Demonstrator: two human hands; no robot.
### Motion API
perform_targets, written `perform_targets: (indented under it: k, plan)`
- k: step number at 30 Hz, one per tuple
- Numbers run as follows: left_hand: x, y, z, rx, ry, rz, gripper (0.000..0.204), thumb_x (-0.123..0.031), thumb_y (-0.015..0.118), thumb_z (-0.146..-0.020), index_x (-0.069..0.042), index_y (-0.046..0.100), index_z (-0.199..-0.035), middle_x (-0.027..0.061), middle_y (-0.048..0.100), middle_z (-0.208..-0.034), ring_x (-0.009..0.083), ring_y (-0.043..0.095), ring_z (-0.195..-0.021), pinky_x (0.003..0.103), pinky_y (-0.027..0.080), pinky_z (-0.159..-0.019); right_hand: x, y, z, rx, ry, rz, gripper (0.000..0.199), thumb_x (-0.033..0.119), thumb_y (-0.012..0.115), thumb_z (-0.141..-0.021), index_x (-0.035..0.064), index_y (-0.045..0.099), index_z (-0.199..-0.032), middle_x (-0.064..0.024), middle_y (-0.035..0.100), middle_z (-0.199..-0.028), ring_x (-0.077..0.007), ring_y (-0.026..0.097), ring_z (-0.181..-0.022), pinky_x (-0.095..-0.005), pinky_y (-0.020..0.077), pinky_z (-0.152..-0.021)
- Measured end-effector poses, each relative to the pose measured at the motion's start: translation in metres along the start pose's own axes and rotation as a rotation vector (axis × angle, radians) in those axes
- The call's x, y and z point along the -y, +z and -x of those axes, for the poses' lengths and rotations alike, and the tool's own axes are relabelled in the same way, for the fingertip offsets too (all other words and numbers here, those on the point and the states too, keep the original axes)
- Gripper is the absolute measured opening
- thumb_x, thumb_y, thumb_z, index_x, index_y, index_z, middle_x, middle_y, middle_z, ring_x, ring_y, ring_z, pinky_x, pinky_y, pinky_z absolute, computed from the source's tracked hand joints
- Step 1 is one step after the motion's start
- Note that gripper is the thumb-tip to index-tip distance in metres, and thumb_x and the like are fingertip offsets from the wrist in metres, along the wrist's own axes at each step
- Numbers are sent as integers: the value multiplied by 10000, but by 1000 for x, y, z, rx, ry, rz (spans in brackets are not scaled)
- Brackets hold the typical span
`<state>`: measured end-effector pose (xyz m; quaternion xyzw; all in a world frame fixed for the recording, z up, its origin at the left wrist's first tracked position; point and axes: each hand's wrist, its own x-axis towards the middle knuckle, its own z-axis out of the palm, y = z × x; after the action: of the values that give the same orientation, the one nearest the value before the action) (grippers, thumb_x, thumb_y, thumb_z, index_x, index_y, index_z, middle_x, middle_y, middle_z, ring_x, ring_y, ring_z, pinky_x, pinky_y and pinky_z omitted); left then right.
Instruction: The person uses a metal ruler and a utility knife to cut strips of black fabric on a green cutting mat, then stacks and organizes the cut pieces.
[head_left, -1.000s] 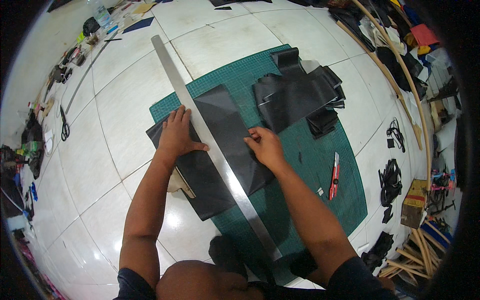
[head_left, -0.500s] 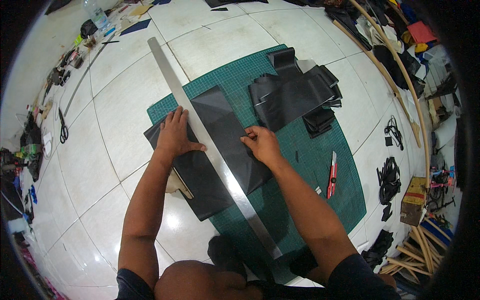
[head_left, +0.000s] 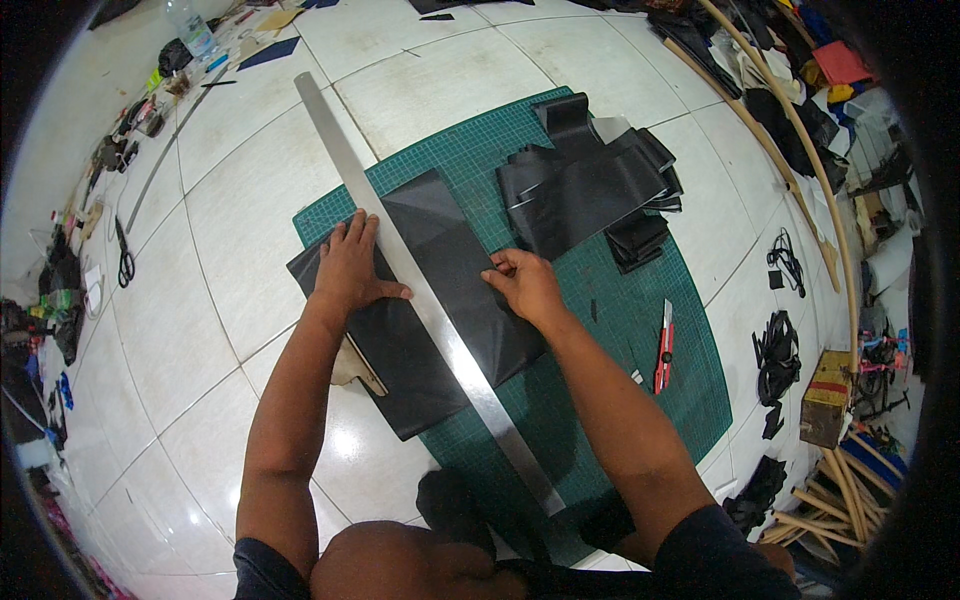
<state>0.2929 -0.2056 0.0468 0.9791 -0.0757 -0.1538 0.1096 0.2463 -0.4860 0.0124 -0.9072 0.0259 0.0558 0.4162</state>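
A long metal ruler (head_left: 440, 328) lies slantwise across a sheet of black fabric (head_left: 445, 240) on a green cutting mat (head_left: 590, 440). My left hand (head_left: 349, 262) presses down at the ruler's left edge, fingers stretched out and thumb reaching onto the metal. At the fabric's right edge, my right hand (head_left: 524, 284) pinches the black material between thumb and fingers. Right of that hand, a red utility knife (head_left: 664, 350) rests on the mat. Folded black fabric strips (head_left: 585, 190) are piled at the mat's far right.
Black scissors (head_left: 125, 255) and small items lie on the tiled floor (head_left: 220, 330) at the left. A cardboard box (head_left: 828, 400), curved wooden poles (head_left: 775, 150) and black straps (head_left: 777, 360) line the right side. A plastic bottle (head_left: 190, 28) stands far left.
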Motion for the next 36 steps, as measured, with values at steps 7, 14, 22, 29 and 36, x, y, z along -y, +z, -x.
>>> perform_targets:
  k: [7,14,22,29,36]
  plan:
    - [0,-3,-3,-2,30,30,1380,-507,971,-414,-81,289,-1536,153,258,-1609,431,279,-1452,625,297,-1150,-1,-10,-5,53,-72,61,337,244,819,-762,15,716,-988,-185,716,-910,-352,702,-863,-434,545,-773]
    - [1,1,-7,-3,34,31,1357,-477,980,-414,-88,306,-1526,169,255,-1608,417,256,-1466,611,263,-1173,5,-23,-22,193,-124,243,337,301,825,-739,59,735,-957,-158,722,-957,-362,696,-902,-474,539,-808]
    - [2,0,-6,11,27,57,1381,-467,981,-406,-100,283,-1540,168,238,-1618,419,235,-1477,613,249,-1182,5,-20,-19,189,-92,209,339,328,825,-739,82,743,-957,-133,730,-954,-349,693,-938,-461,537,-839]
    - [-7,-9,-4,58,2,43,1316,-452,985,-393,-265,356,-1534,154,229,-1624,435,230,-1475,620,256,-1181,4,-20,-19,179,-124,214,314,326,821,-745,85,737,-927,-139,727,-949,-350,689,-932,-464,532,-838]
    - [1,-6,-9,62,24,43,1304,-496,974,-400,-254,370,-1530,169,221,-1621,455,223,-1469,613,272,-1174,6,-19,-18,156,-150,213,309,320,815,-752,63,717,-895,-145,725,-926,-360,691,-906,-475,532,-806]
